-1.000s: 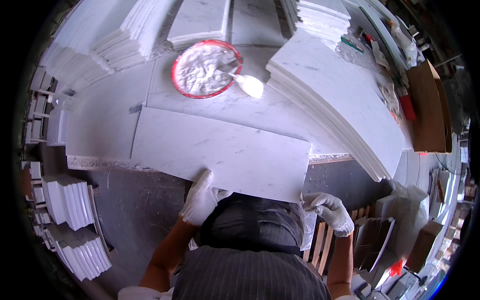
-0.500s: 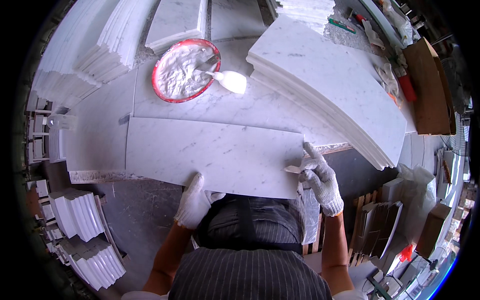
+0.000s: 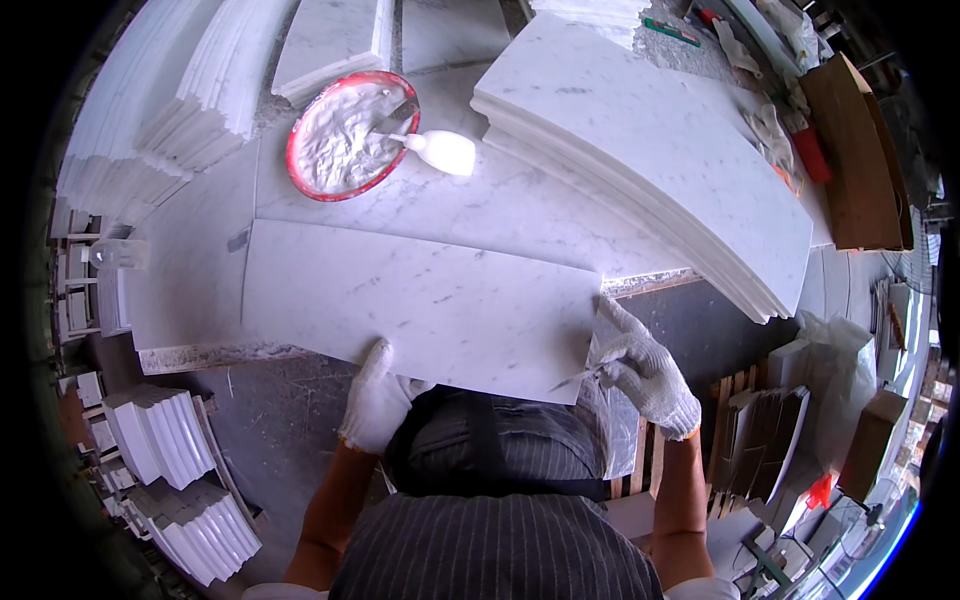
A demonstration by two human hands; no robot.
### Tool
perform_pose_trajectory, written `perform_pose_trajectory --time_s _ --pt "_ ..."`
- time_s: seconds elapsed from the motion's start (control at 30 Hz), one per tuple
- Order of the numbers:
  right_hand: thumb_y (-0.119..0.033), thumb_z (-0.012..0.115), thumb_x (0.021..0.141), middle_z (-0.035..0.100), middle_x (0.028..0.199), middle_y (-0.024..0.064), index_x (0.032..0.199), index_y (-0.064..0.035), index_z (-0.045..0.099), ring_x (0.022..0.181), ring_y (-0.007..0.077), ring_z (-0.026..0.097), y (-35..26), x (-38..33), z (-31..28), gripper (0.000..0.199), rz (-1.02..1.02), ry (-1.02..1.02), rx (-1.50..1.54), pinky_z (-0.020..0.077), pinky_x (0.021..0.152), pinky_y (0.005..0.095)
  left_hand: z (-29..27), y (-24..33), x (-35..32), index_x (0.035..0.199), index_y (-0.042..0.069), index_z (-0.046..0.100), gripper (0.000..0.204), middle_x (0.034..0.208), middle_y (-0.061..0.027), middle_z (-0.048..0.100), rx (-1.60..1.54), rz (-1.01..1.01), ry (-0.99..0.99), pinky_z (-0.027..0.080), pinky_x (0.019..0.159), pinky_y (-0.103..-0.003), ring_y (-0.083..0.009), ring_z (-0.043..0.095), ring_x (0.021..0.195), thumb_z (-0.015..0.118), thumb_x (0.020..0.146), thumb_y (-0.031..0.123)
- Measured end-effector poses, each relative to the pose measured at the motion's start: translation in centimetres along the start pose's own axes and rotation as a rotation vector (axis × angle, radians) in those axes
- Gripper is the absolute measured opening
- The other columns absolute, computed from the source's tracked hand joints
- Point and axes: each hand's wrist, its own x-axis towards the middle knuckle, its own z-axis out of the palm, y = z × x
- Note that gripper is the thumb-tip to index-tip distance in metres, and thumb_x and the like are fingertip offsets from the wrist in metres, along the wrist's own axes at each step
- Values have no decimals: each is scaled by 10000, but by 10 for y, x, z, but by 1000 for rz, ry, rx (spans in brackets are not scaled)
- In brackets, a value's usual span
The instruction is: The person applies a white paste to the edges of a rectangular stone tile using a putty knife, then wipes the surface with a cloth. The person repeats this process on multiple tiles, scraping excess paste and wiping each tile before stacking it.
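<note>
— Nearest us, what are the hands doing?

— Both wear white knitted gloves. The left hand (image 3: 375, 400) is at the near long edge of the long rectangular white marble slab (image 3: 420, 305), its fingers (image 3: 378, 358) laid flat on top and partly curled over the edge. The right hand (image 3: 645, 370) is at the slab's right end; its fingers (image 3: 618, 318) are spread against that short edge, and there seems to be a thin blade under the palm, though I cannot tell whether it is really gripped.

— And where does the slab lie?

— Flat on the grey-veined marble table (image 3: 520, 215), its near edge jutting past the table's front toward the person's striped apron.

— Beyond it?

— A round red-rimmed basin of white paste (image 3: 350, 135) stands on the table, with a white-handled trowel (image 3: 430, 148) resting in it, handle over the rim. To the right is a stack of curved white marble slabs (image 3: 650, 150), well apart from the basin. Left, further stacks of moulded white marble strips (image 3: 150, 120).
</note>
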Motion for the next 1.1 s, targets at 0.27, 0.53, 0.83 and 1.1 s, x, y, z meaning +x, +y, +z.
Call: perform_pose_trajectory --time_s 0.27,0.53,0.83,1.1 --pt "52 661 849 567 1361 164 1020 -37 676 1146 241 612 7 -31 -8 193 122 -111 48 560 858 361 -28 -7 3 1468 -28 317 549 1483 -166 408 241 42 -94 402 1110 -432 -285 416 1366 400 1062 332" --pt "-148 595 993 647 985 66 1098 -61 608 797 146 622 83 -40 -2 137 109 375 840 541 737 338 -7 5 -4 1474 -10 333 567 1475 -160 437 64 -70 62 435 1070 -444 -294 460 1332 349 1070 387" --pt "-184 622 981 619 945 45 1118 -73 574 784 157 622 94 -4 22 182 91 363 1055 549 793 382 16 11 -4 1454 -34 347 577 1434 -191 475 111 -68 112 461 1034 -463 -316 498 1296 335 1072 399" --pt "-202 564 1019 638 1095 109 1072 -65 567 988 194 629 68 3 26 147 -15 614 490 511 914 395 11 13 -4 1475 -43 314 609 1476 -203 432 173 -74 55 424 1073 -481 -330 469 1332 325 1070 412"
